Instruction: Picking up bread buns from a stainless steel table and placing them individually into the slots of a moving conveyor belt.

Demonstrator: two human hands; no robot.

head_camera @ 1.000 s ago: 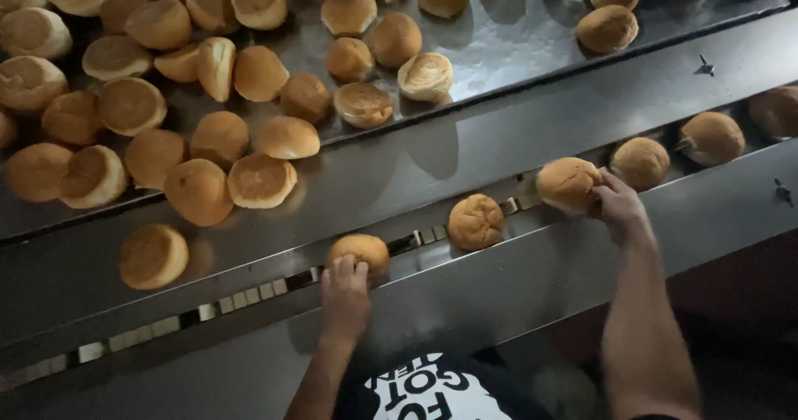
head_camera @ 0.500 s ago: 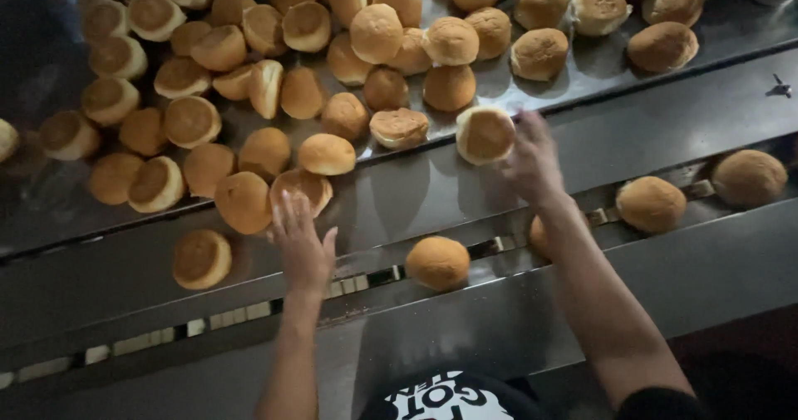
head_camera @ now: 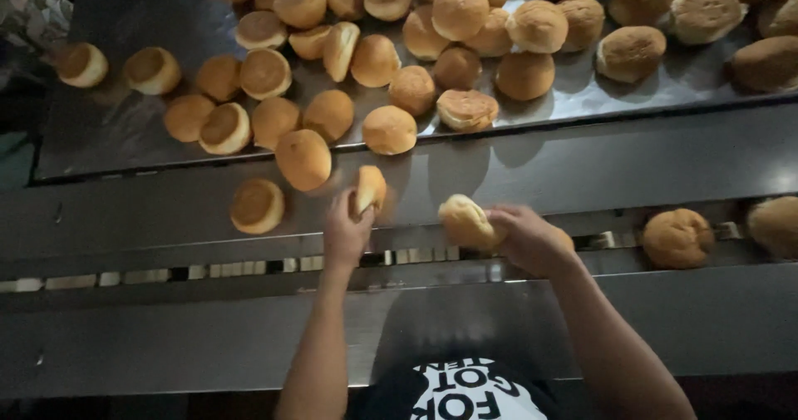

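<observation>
Left hand [head_camera: 346, 235]: closed on a small bun [head_camera: 370, 189]; bun held on edge, tilted upright, just above the fingers; grip at the bun's lower rim.
Right hand [head_camera: 525, 237]: closed on a second bun [head_camera: 464, 221]; bun lies to the left of the palm, pointing toward the left hand; fingers wrapped over its right side.
Relation between hands: near each other, not touching; both over the narrow slotted channel [head_camera: 249, 265] running left to right across the steel desk [head_camera: 632, 158].
Nearest loose buns: one at the sloped edge [head_camera: 303, 160], up and left of the left hand; one lower on the slope [head_camera: 257, 205], further left; left hand nearer to both.
Channel contents: one bun [head_camera: 677, 237] seated well to the right of the right hand; another at the frame's right edge, partly cut off.
Upper tray [head_camera: 125, 129]: pile of buns, well apart from both hands.
</observation>
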